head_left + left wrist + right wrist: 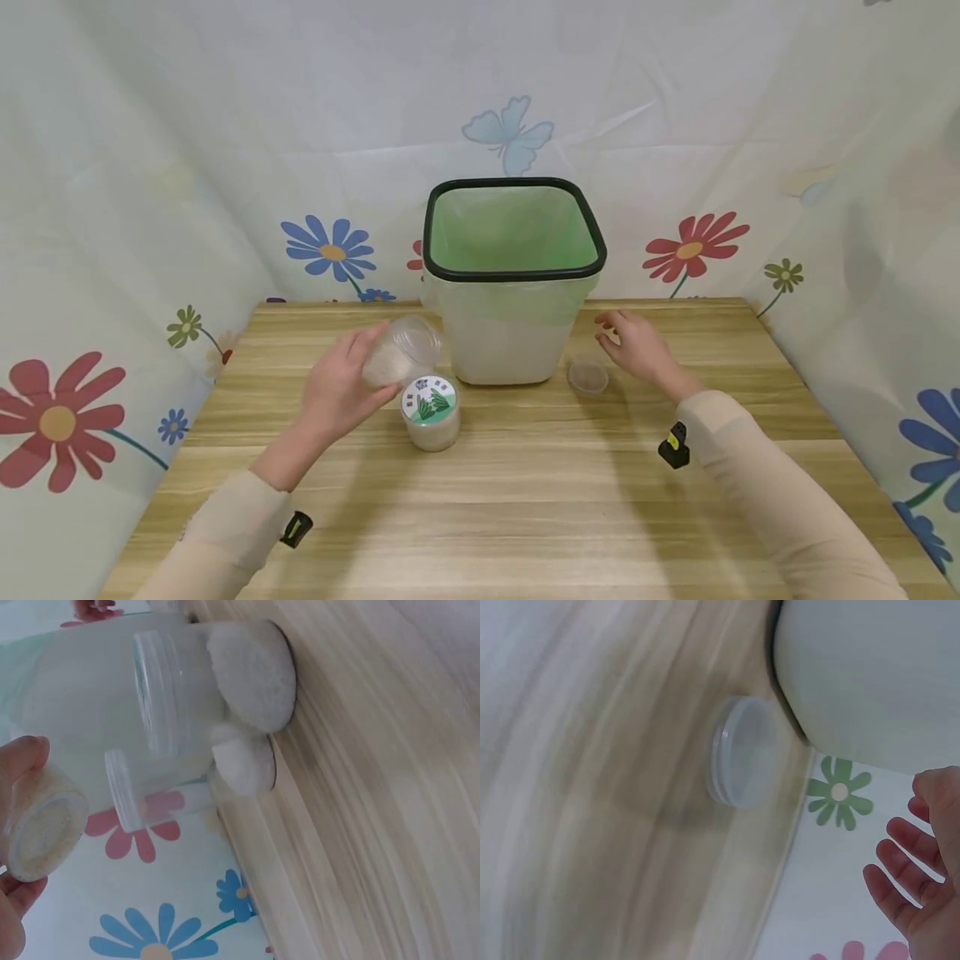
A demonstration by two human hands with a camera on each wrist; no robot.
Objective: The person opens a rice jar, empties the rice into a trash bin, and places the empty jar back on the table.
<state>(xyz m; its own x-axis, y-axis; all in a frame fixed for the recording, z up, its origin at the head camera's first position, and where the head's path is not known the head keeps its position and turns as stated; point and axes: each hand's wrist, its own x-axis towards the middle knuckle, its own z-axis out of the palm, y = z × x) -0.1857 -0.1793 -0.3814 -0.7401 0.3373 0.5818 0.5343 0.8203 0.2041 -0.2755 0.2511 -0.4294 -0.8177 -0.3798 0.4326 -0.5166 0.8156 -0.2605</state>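
Note:
My left hand (341, 379) grips a small clear jar (49, 825) with pale grainy contents between thumb and fingers, raised and tipped over. Below it on the table stands a larger clear jar (433, 425) with white contents and a green-and-white label on its lid. A second, smaller lidded jar (180, 787), partly filled with white, stands beside it; in the head view it overlaps the held jar. At the right, my right hand (637, 346) hovers with loosely bent fingers and holds nothing. A round translucent lid (746, 754) lies on the table near that hand.
A pale green square bin (502, 333) with a black rim stands at the back centre, between the hands. The wooden table (510, 517) ends at a white curtain (360, 92) printed with flowers and a butterfly.

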